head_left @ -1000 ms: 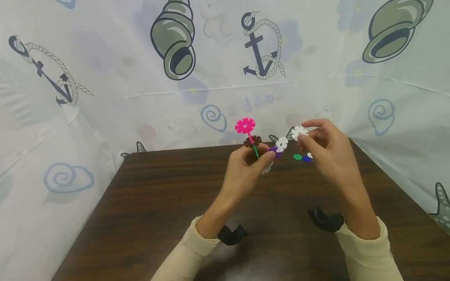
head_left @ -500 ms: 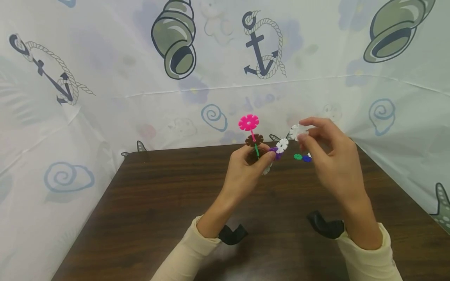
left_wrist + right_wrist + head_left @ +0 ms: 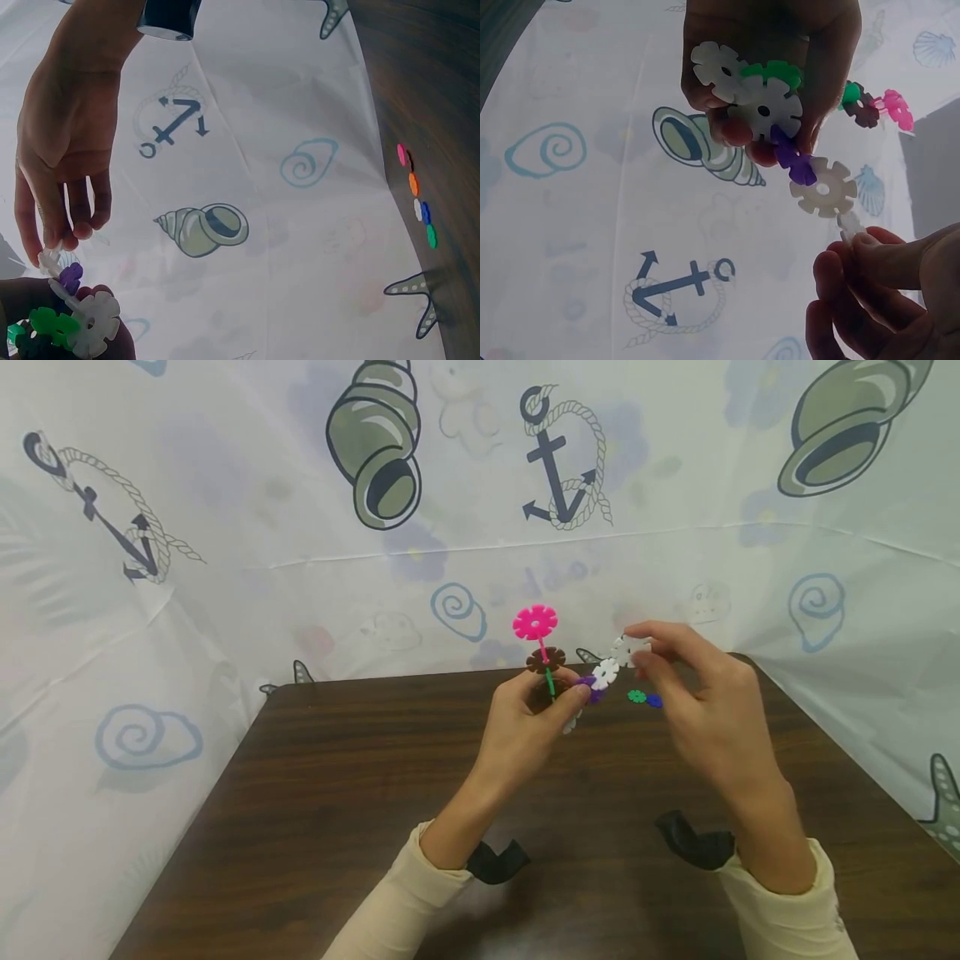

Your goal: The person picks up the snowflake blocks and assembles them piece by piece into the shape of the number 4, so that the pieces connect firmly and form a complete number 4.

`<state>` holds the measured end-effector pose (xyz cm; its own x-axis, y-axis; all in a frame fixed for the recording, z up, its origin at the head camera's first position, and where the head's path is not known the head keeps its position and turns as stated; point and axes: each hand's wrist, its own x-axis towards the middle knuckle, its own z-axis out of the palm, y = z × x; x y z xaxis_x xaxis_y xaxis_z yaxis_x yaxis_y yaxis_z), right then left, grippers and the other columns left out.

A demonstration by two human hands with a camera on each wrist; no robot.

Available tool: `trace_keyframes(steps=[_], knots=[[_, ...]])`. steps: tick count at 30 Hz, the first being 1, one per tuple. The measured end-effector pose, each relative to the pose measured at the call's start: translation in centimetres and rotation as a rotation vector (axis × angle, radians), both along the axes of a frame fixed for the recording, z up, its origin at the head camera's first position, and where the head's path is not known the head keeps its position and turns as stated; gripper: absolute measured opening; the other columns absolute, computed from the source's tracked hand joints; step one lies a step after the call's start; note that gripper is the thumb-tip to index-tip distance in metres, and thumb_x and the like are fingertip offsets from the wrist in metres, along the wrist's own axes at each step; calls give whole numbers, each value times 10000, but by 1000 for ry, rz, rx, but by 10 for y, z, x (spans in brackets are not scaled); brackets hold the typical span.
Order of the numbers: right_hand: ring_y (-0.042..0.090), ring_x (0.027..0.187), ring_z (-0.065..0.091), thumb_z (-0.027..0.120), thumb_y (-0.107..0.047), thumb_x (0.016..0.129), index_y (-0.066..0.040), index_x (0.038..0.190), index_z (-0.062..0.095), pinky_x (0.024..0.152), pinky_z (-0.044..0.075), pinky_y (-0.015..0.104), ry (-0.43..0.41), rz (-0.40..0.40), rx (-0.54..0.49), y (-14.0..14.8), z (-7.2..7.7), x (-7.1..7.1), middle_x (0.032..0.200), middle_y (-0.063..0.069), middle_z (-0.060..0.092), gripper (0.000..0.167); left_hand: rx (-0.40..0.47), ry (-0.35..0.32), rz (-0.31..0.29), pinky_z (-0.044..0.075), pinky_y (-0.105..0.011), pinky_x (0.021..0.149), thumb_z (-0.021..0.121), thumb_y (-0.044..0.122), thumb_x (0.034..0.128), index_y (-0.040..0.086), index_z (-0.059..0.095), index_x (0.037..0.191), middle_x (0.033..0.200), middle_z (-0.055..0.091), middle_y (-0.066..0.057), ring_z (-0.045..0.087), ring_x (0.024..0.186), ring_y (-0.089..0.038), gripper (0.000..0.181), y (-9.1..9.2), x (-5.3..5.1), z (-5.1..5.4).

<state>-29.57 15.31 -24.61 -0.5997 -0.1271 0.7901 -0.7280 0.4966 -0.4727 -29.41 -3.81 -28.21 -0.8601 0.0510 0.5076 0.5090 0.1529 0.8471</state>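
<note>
Pinching white disc (image 3: pixel 622 652) in right grip (image 3: pixel 708 702), against another white disc (image 3: pixel 605 674); pinching linked notched discs (image 3: pixel 780 116) in left grip (image 3: pixel 525 718).

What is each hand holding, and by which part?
The left hand grips the joined flower-shaped pieces around their middle, beside the purple disc; the right hand pinches a white disc by its rim.

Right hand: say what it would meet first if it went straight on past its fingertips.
Beyond the pinched disc, the right hand would probably first meet the next white disc, touching the purple disc; depth is hard to judge.
</note>
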Motion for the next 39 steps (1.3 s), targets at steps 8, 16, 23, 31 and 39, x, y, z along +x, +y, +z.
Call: trace_keyframes(steps=[8, 16, 23, 31, 39], knots=[[-64, 836, 645, 672, -10, 966, -159, 1255, 736, 783, 499, 41, -10, 30, 22, 1, 0, 1, 1094, 65, 776, 332, -11, -1, 7, 530, -248, 737, 702, 150, 973, 33, 730, 1022, 959, 691, -124, 579, 820, -131, 129, 0, 1, 0], [-86, 780, 615, 680, -8, 962, -149, 1247, 742, 746, 491, 48, 16, 38, -7, -5, -2, 1, 1006, 76, 780, 324, 39, 53, 17, 529, -207, 709, 701, 101, 969, -2, 724, 1044, 942, 728, -160, 623, 791, -94, 129, 0, 2, -1], [-95, 739, 611, 691, 16, 947, -116, 1218, 758, 745, 499, 54, 62, 57, -55, -9, -1, 3, 957, 103, 787, 309, 48, 118, 43, 530, -214, 752, 699, 100, 973, -11, 722, 1052, 1028, 750, -152, 633, 881, -114, 138, 1, 5, -2], [-70, 891, 663, 706, 36, 923, -106, 1189, 767, 841, 507, 53, 85, 82, -32, -9, 0, 4, 1103, 84, 787, 307, 26, 152, 33, 553, -239, 802, 701, 101, 972, -22, 727, 1051, 979, 750, -162, 630, 887, -121, 149, 5, 4, -1], [-88, 804, 640, 707, 3, 938, -108, 1222, 758, 709, 491, 54, 91, 61, -53, -11, -1, 2, 947, 88, 789, 309, 102, 101, 16, 556, -205, 698, 718, 85, 953, -17, 734, 1043, 957, 744, -182, 642, 761, -69, 137, 7, 3, -3]])
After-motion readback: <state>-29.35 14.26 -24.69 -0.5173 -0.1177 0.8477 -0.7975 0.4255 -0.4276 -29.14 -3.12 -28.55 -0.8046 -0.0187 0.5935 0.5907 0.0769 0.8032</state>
